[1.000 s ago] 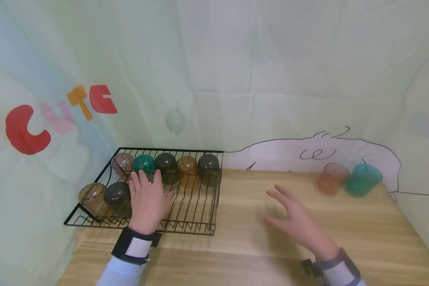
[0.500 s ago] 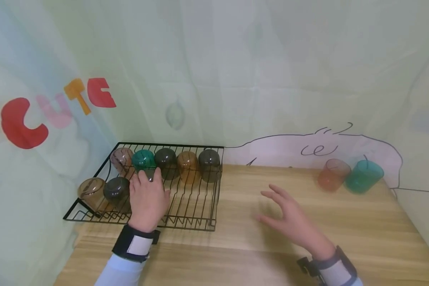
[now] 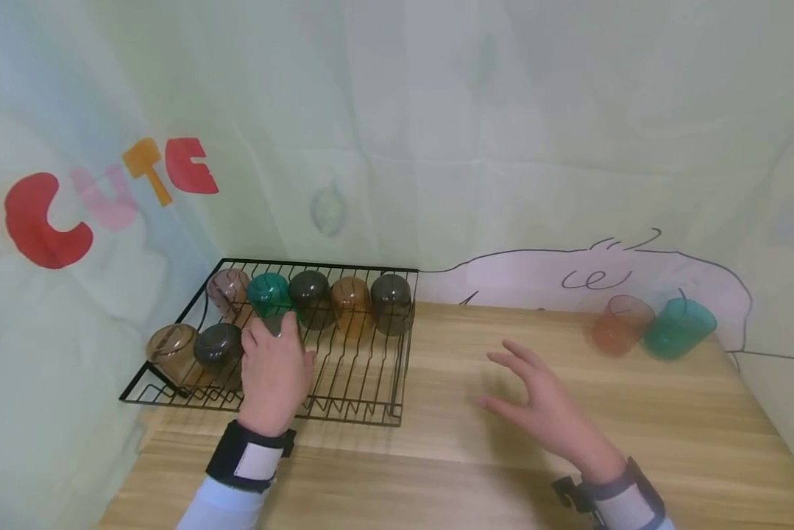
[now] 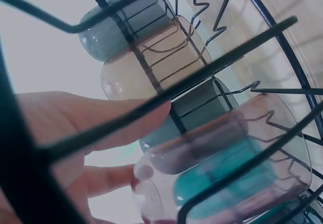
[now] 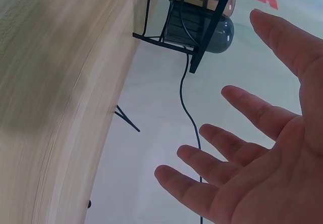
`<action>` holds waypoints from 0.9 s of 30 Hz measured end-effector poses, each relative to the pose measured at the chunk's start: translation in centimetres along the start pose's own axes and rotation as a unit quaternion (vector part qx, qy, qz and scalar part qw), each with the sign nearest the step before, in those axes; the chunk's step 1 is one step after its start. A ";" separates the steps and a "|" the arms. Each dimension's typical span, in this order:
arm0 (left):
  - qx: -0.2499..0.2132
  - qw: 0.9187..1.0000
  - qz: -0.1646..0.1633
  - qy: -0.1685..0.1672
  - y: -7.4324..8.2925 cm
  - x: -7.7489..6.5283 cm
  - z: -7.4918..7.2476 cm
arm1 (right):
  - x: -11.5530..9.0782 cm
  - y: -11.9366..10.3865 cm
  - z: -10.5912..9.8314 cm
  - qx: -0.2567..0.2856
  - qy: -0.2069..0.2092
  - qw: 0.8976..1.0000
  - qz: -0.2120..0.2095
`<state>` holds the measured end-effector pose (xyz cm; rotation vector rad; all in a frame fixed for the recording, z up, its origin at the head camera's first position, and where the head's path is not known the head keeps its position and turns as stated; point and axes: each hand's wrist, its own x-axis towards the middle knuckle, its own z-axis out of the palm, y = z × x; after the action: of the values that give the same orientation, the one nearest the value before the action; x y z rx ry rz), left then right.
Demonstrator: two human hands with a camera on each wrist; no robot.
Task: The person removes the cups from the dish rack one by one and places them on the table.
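My left hand [image 3: 274,375] is at the front row of the black wire rack [image 3: 366,422], its fingers curled round an upside-down clear pinkish cup [image 4: 282,115]. That cup is mostly hidden by the hand in the head view; in the left wrist view, fingertips lie at its rounded base. A dark grey cup [image 3: 219,347] and an amber-brown cup [image 3: 173,350] stand left of it. Behind are a pale purple cup [image 3: 228,291], a teal cup [image 3: 268,293], a dark cup [image 3: 312,294], an orange-brown cup [image 3: 352,305] and another dark cup [image 3: 391,302]. My right hand [image 3: 552,408] hovers over the table, fingers spread, holding nothing.
On the wooden table [image 3: 463,486], a reddish cup [image 3: 622,326] and a green cup [image 3: 678,330] are at the back right. A printed curtain [image 3: 502,147] closes off the back and sides. The rack's wire front edge runs close beneath my left wrist.
My left fingers have drawn in a little around the cup. The right hand has shifted slightly left and stays spread. The head view has tilted slightly; the other cups keep their places.
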<state>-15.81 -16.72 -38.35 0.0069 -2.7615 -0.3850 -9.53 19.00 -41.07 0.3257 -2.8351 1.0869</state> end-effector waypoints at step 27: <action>0.013 0.999 0.029 0.023 1.7 -0.9 -1.7 | -0.1 -0.1 -1.1 0.113 0.071 0.990 0.041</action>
<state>-14.32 -15.46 -36.65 -0.0565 -2.7146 -0.3288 -9.39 19.64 -40.22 0.1397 -2.6266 1.3928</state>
